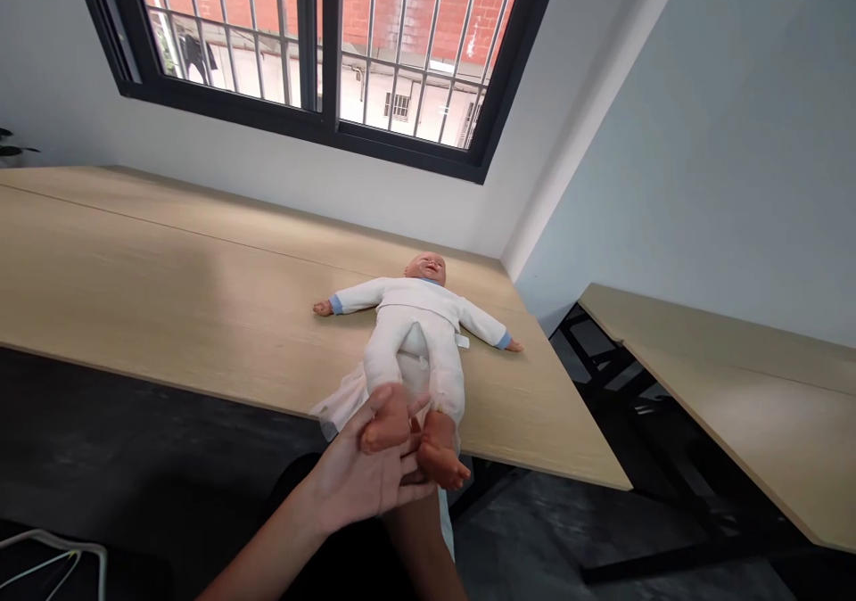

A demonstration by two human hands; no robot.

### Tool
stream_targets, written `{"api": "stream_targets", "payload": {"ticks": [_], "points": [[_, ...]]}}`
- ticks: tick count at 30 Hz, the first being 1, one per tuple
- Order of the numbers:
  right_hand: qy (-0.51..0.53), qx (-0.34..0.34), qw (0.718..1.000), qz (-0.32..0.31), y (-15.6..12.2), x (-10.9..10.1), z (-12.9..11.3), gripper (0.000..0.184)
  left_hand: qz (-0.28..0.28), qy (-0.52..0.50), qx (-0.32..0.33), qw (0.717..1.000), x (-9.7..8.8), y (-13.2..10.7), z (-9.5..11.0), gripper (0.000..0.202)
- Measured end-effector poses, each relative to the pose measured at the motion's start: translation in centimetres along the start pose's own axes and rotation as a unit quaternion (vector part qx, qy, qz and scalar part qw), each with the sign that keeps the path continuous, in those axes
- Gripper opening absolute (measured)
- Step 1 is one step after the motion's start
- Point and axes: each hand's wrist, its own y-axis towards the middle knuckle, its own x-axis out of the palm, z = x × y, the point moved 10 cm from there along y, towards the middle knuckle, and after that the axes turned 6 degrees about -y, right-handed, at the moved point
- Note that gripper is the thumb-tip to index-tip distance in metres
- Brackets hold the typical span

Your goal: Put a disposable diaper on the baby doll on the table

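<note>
Your left hand was closed around the ankles of the baby doll, holding both feet together. Your right forearm rose just beneath it, but your right hand was hidden behind the left hand and the doll's legs, so you cannot tell whether it was open or closed. The grip appeared to gather the legs and raise them, which left the white pad between the thighs showing. The doll lay on its back on a pale wooden desk, its long axis pointing away from you: feet past the front edge, head toward the far wall, arms spread sideways. Sheer pink fabric spilled over the edge beside its thigh.
</note>
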Motion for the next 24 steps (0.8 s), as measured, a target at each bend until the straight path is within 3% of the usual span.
{"api": "stream_targets", "payload": {"ticks": [2,4,7,11,13,15,18,21,24], "points": [[-0.169,0.013,0.985,-0.018,-1.5,-0.8,0.4,0.065,0.019,0.019,-0.004,1.0,-0.4,-1.1,0.2,0.06],[-0.314,-0.004,0.948,-0.043,-2.0,-0.9,0.4,0.062,0.035,0.05,0.011,0.998,-0.8,-2.1,1.0,0.049],[-0.387,-0.059,0.918,-0.058,-0.5,-0.5,-1.3,0.051,0.07,0.104,0.067,0.99,-1.5,-3.6,3.4,0.041],[-0.496,-0.145,0.856,-0.027,3.0,-0.8,-6.1,0.047,0.117,0.155,0.144,0.97,-1.8,-5.3,7.1,0.022],[-0.509,-0.163,0.845,-0.013,4.7,-1.5,-8.2,0.04,0.145,0.171,0.168,0.96,-2.1,-6.0,8.5,0.02],[-0.519,-0.174,0.837,-0.006,6.4,-2.2,-9.6,0.033,0.175,0.202,0.191,0.945,-2.6,-6.4,9.5,0.029],[-0.549,-0.206,0.809,-0.04,8.7,-1.4,-10.7,0.032,0.197,0.276,0.217,0.915,-3.0,-6.5,10.2,0.064],[-0.573,-0.264,0.767,-0.117,10.3,1.8,-11.1,0.031,0.202,0.332,0.222,0.894,-3.2,-6.1,9.9,0.092],[-0.583,-0.309,0.722,-0.206,11.1,5.1,-11.0,0.023,0.213,0.357,0.22,0.882,-3.5,-5.9,9.6,0.096]]}}
